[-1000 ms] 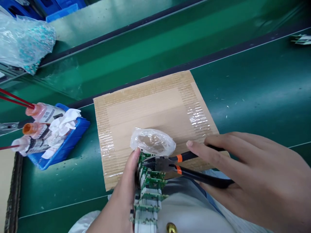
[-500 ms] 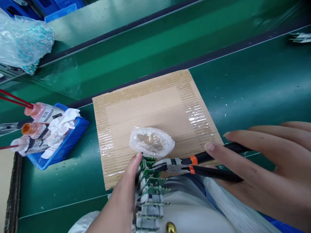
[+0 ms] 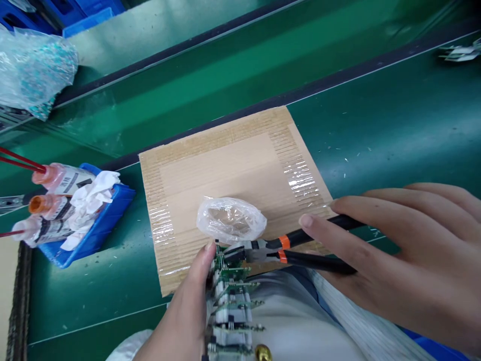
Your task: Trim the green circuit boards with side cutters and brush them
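Note:
My left hand (image 3: 188, 306) is closed around a stack of small green circuit boards (image 3: 233, 303) with white parts and thin pins, held upright in front of my body. In my right hand (image 3: 406, 260) are cutting pliers (image 3: 259, 250) with black handles and orange bands. Their jaws lie at the uppermost board, beside the pins near my left thumb; whether they touch a pin I cannot make out. Just beyond the jaws, a clear plastic bag (image 3: 231, 220) with an open mouth rests on a flat piece of cardboard (image 3: 221, 165).
At the left, a blue bin (image 3: 97, 230) holds several bottles and crumpled white tissue (image 3: 93, 193). A plastic bag of teal bits (image 3: 41, 70) sits farther back. Small clippings are scattered on the green table (image 3: 361, 145). Some blurred pieces (image 3: 460, 52) lie at the far right.
The pliers and my right hand have shifted left, bringing the jaws closer to the pins by my left thumb. The whole view has drifted slightly.

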`<state>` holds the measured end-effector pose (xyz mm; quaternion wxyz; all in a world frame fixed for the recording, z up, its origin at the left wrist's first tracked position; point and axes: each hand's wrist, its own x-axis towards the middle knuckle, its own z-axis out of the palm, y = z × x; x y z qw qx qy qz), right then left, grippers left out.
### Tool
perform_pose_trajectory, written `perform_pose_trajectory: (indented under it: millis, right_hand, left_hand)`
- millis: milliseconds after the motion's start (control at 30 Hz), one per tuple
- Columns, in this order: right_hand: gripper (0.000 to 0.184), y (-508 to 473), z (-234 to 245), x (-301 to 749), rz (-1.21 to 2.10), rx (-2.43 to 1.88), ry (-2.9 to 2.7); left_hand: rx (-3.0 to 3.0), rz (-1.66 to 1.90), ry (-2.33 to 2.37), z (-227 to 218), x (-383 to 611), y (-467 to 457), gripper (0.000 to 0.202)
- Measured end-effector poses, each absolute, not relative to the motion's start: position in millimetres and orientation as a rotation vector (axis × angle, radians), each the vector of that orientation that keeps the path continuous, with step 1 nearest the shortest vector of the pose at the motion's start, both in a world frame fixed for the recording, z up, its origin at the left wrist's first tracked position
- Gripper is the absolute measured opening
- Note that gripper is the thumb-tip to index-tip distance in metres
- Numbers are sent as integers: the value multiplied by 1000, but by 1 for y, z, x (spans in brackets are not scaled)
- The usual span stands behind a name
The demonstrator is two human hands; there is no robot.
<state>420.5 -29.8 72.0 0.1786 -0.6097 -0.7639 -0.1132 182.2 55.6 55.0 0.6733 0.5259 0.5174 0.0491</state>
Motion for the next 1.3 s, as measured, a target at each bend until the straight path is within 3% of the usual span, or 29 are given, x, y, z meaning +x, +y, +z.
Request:
perform_pose_trajectory:
  millis: [333, 667, 1300]
  right_hand:
    - [20, -24, 75, 417, -336, -1685, -2218]
    - [21, -18, 74, 417, -350, -1649, -2266]
    - [29, -10, 67, 420, -285, -1621, -2344]
  left_hand:
    - [1163, 114, 1159, 54, 175, 58, 70]
    - [1220, 79, 1053, 61, 168, 47, 91]
    - [1363, 85, 896, 51, 165, 52, 103]
